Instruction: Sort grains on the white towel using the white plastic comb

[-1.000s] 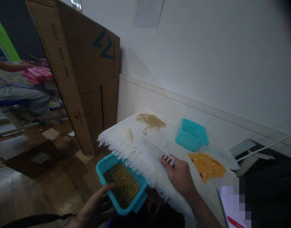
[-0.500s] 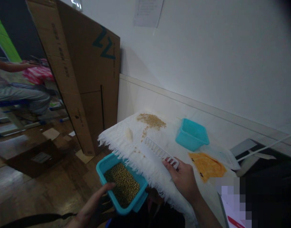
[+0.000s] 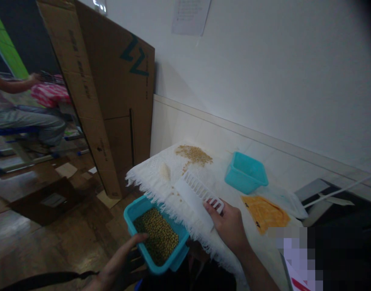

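Observation:
My left hand [image 3: 124, 256] grips the near left side of a teal plastic box [image 3: 132, 230], thumb over the rim. Inside are yellow soybeans [image 3: 162, 232] and smaller dark green beans. The box is just below the fringed edge of a white cloth [image 3: 149, 167]. In my right hand [image 3: 229, 224] is a white plastic scraper [image 3: 194, 202] with a slotted upper part and a flat blade, held low over the cloth. A few loose beans [image 3: 177, 195] lie by its left end. Farther back is a pile of soybeans [image 3: 197, 154], with a small pale heap [image 3: 165, 171] to its left.
A second teal box [image 3: 246, 173] stands right of the pile, near the wall. In front of it lie an orange cloth [image 3: 265, 212] and a clear lid [image 3: 290, 204]. A tall cardboard box [image 3: 112, 93] stands at left; beyond it a person [image 3: 24, 115] sits.
My right hand has moved the scraper slightly left and tilted it, so more of its flat blade shows. My left hand and the box of beans stay about where they were.

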`<state>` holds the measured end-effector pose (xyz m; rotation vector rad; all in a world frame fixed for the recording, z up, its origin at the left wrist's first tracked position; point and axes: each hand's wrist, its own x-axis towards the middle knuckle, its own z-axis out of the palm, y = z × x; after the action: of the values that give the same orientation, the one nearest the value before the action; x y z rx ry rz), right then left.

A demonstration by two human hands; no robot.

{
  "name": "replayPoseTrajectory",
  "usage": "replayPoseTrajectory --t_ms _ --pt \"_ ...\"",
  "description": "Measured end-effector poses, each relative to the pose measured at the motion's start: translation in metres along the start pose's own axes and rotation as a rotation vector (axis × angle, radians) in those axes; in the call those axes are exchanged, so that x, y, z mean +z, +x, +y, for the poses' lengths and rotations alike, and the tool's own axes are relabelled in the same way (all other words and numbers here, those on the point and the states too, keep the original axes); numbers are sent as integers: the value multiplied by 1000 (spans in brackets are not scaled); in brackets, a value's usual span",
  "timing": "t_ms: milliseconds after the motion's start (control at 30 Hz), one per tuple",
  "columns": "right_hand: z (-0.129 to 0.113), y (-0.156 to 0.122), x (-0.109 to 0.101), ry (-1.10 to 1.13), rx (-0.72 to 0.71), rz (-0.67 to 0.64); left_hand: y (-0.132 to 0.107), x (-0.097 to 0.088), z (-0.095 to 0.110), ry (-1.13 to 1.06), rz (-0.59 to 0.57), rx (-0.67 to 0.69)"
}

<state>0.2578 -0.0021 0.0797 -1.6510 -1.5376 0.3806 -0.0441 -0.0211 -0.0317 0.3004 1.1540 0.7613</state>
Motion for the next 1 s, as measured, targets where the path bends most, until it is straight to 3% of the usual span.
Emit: replayPoseTrajectory --t_ms 500,767,1000 --pt "14 17 1 22 11 -13 -12 13 13 48 -34 -45" --pt "13 15 2 79 25 3 -22 13 7 68 -73 78" --pt "14 13 3 124 57 9 -10 12 10 49 6 -46"
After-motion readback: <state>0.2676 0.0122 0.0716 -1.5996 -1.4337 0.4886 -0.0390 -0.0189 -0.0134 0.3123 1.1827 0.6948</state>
